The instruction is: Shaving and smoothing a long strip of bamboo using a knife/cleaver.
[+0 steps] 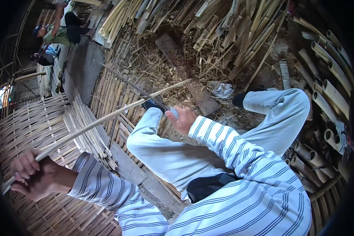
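A long, pale bamboo strip slants from the lower left up to the middle of the view. Near its lower end my left hand is closed around it. My right hand grips the light grey handle of a long, thin knife. The dark blade points to the upper left and crosses the strip close to its far end. Whether the edge bites into the bamboo I cannot tell. The strip's far tip reaches past the blade, above the shavings.
Bamboo shavings litter the ground around a wooden plank. Split bamboo strips are piled at the far side, with bamboo tubes stacked on the right. Woven bamboo matting lies left. Another person sits at the upper left.
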The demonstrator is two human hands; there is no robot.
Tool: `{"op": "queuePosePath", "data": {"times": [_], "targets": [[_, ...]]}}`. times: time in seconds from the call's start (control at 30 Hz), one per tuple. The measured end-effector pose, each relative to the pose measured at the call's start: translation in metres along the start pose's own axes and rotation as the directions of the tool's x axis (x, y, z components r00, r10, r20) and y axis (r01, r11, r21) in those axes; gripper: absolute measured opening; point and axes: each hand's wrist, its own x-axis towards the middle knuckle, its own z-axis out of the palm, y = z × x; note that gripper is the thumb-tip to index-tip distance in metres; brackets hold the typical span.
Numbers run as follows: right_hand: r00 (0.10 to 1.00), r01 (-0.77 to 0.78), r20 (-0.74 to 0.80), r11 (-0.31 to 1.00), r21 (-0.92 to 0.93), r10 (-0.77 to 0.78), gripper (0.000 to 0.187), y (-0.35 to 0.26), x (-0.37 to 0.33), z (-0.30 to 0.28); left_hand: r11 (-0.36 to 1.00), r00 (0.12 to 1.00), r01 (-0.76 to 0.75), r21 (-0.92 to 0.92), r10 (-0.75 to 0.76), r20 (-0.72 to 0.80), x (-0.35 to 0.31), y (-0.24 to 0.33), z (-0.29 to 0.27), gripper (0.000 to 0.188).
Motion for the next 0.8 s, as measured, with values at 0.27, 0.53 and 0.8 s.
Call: {"op": "queuePosePath", "data": {"times": [0.27,0.53,0.8], "targets": [[0.988,-0.109,0.125,0.982,0.154,0.090,0.042,-0.091,-0.013,-0.006,1.000,1.000,0.017,-0.019,-0.017,0.025,-0.003,0.005,-0.001,0.034],[0.987,-0.088,0.131,0.996,-0.023,0.090,0.045,-0.026,-0.002,-0.019,0.997,0.998,-0.033,0.074,0.037,-0.052,-0.016,0.005,0.038,0.040],[0.924,-0.320,0.244,0.944,0.078,0.293,0.049,-0.072,-0.012,-0.023,1.000,0.996,0.008,0.030,-0.005,-0.085,-0.018,0.010,0.032,0.043]]}}
